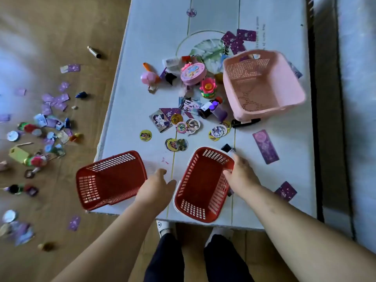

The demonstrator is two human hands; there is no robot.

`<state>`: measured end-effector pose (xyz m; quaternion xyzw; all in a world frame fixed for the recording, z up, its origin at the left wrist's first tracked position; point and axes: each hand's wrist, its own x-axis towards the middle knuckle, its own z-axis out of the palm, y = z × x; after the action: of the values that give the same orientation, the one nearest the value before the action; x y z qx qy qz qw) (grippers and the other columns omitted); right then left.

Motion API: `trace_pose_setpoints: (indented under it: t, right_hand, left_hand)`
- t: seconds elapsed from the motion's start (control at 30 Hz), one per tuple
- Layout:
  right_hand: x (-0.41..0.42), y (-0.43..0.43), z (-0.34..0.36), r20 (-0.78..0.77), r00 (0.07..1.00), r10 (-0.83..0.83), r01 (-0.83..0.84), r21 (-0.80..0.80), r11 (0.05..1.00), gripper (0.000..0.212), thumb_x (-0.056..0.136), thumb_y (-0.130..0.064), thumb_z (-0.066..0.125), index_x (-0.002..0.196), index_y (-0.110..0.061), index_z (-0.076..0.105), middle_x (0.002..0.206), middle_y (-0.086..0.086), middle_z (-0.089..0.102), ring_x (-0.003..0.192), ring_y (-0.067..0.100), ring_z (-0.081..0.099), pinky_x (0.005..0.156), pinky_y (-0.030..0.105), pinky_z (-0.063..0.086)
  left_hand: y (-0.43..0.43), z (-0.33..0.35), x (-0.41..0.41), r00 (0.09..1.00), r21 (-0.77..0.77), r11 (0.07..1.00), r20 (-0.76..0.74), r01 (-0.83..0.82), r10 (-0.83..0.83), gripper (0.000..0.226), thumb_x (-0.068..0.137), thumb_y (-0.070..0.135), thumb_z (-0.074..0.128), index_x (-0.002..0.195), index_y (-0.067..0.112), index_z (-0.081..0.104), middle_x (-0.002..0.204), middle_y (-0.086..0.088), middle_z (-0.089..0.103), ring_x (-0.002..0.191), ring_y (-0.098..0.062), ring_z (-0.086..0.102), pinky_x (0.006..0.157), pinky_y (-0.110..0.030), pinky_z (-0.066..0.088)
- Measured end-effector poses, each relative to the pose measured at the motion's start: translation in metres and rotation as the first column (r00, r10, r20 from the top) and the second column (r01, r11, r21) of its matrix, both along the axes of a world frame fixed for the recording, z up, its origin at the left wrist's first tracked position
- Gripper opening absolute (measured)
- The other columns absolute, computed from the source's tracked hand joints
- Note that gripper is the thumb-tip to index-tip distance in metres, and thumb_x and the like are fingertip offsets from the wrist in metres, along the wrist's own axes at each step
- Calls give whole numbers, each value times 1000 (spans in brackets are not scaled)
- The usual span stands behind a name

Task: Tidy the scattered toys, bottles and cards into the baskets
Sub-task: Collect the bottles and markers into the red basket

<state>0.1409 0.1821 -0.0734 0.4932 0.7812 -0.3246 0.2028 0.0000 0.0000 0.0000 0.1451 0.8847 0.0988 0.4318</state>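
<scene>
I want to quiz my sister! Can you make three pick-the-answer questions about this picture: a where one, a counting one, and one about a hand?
1. Where is the pink basket? A. On the floor. B. On the table, far right. C. Inside a red basket.
2. How many red baskets are there? A. One. B. Three. C. Two.
3. What is the right hand doing? A. Gripping a red basket's rim. B. Holding a bottle. C. Picking cards off the floor.
Answers: 1 B, it sits on the table. 2 C, a left red basket and a right red basket. 3 A, its fingers curl over the right one's rim.
</scene>
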Motion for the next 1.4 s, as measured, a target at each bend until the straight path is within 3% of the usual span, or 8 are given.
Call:
trace_pose_setpoints:
  t: [0.33,0.47,0.67,0.77,0.9,1.03,1.27,1.4]
  right_hand:
    - [-4,24,-16,25,997,-78,76,70,995,22,96,-22,46,115,-14,55,102,8,67,88,29,63,69,30,46]
    - [4,30,-8,-82,954,-287,290,31,956,12,93,-21,49,96,-11,56,90,7,67,75,23,63,56,27,44]
    - [-2,26,-4,-256,770,-585,529,-259,808,27,100,-32,47,103,-9,60,95,5,69,74,20,70,62,30,55]
    - [5,44,-30,-170,928,-332,347,64,936,29,97,-32,52,115,-10,59,111,8,64,94,24,61,76,31,49]
    - [10,47,-60,47,994,-100,95,101,990,38,87,-25,66,121,-14,52,117,11,58,107,33,56,86,44,52]
    - [9,52,-70,74,995,-69,60,124,990,35,88,-23,63,119,-11,50,112,12,62,103,34,56,79,42,51]
    - [17,57,-48,-323,847,-423,434,-41,900,31,93,-17,48,123,-12,56,114,15,60,90,28,62,69,32,49]
    - [19,58,0,-499,822,-273,281,-60,958,32,94,-14,56,126,-16,58,120,3,56,105,15,57,88,23,46]
  left_hand:
    - [13,-31,0,994,-48,996,76,-69,73,60,97,39,53,148,14,32,138,-8,55,113,-23,59,75,-28,40]
    - [17,-34,-6,970,32,971,66,-238,235,54,91,39,61,134,13,43,119,-6,64,99,-23,63,76,-33,48]
    - [28,-37,-29,681,52,708,330,-704,653,14,94,8,54,105,7,62,96,-13,70,76,-26,71,59,-36,60]
    - [25,-37,-43,720,123,716,238,-688,651,15,94,7,51,105,9,62,92,-11,71,71,-25,72,55,-34,60]
    - [26,-36,-46,792,151,778,156,-610,591,23,92,8,49,110,7,63,88,-10,72,67,-25,73,52,-31,58]
    - [29,-36,-40,841,121,833,103,-540,531,26,90,10,47,111,9,62,89,-9,71,62,-25,73,53,-34,60]
    - [40,-22,-29,898,107,896,-44,-432,438,25,85,17,45,108,21,54,87,-6,70,61,-28,71,68,-48,60]
    - [49,-10,-20,908,93,908,-58,-408,414,16,82,22,46,98,24,51,86,-8,68,74,-34,70,73,-50,59]
